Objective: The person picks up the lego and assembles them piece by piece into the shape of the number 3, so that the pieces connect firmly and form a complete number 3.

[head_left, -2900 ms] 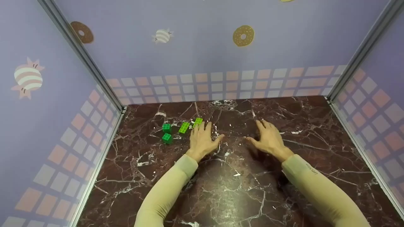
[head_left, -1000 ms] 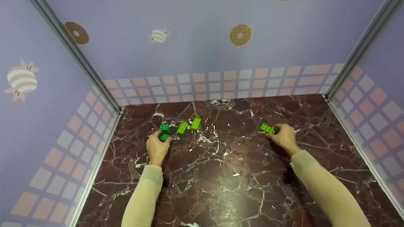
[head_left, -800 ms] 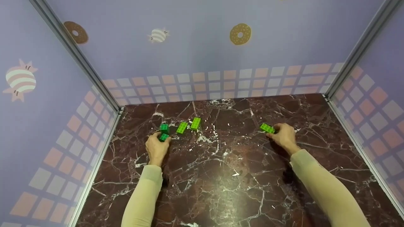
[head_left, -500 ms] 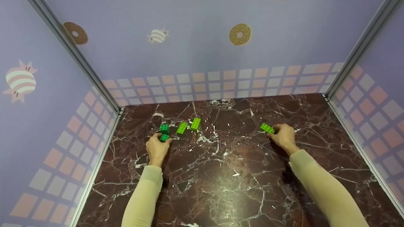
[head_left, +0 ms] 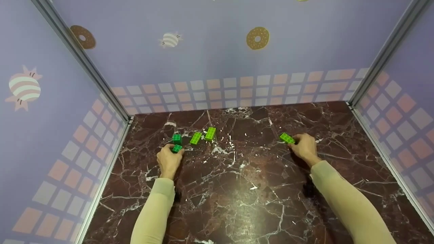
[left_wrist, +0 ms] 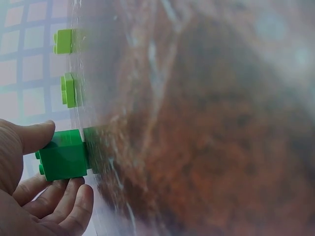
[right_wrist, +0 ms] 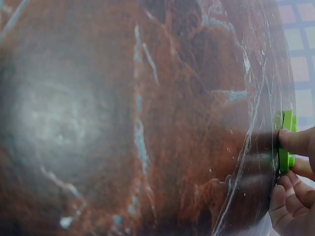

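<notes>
The left grip (head_left: 169, 159) pinches a dark green brick (head_left: 177, 148) between thumb and curled fingers, the thumb on one side and the fingers on the other. The brick's studs face up and its base is at the marbled surface (head_left: 244, 203). Just beyond the left grip stands a second dark green brick (head_left: 177, 138), also studs up; whether the two bricks touch is hard to tell.

To the right of the left grip and a little beyond it lies a thin lime brick (head_left: 195, 138), set at a slant. Farther right from that grip, just beside the thin one but apart from it, is a thicker lime brick (head_left: 210, 133).

The right grip (head_left: 305, 147), well apart from the left, holds a slim lime brick (head_left: 286, 137) by its near end, with thumb and fingers on opposite sides. The brick's other end juts out to the left of this grip, studs upward.

Pale yellow sleeves (head_left: 151, 213) cover the arms behind both grips. Well beyond the grips rises a lilac back wall (head_left: 217, 54).
</notes>
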Demonstrator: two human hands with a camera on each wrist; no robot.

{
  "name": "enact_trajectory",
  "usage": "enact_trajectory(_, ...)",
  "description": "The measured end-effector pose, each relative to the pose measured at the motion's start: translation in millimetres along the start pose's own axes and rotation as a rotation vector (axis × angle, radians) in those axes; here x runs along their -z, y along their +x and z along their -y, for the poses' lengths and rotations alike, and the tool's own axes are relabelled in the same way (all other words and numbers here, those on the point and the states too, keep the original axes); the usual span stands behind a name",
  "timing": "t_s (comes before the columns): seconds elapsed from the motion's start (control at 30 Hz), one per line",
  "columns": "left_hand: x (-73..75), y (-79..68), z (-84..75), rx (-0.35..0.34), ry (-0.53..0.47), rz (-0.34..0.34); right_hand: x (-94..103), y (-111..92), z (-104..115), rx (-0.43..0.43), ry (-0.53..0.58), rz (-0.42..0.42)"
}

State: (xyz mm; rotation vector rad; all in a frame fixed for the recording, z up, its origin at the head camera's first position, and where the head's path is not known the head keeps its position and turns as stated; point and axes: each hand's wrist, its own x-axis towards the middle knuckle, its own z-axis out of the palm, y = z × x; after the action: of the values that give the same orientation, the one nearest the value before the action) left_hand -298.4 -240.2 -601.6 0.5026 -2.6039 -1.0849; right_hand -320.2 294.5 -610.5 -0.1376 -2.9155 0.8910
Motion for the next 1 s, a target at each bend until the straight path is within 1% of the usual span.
enact_trajectory(0.4, -1.8, -3.6, -7.9, -0.022, 0.002, -0.018, 0.6, -0.5, 3.3, -0.020, 0.043, -0.007)
enact_trajectory(0.53, -3.7, -5.3, -11.6, -0.059, -0.008, -0.034, -0.3, 0.7, 5.4, -0.010, 0.060, -0.018)
enact_trajectory(0.73, -7.5, -8.2, -19.1, -0.109, -0.030, -0.047, -1.9, 0.6, 11.3, 0.031, 0.075, -0.035)
enact_trajectory(1.0, -12.0, -11.9, -26.4, -0.159, -0.021, -0.057, -5.2, 0.4, 18.9, 0.061, 0.066, -0.014)
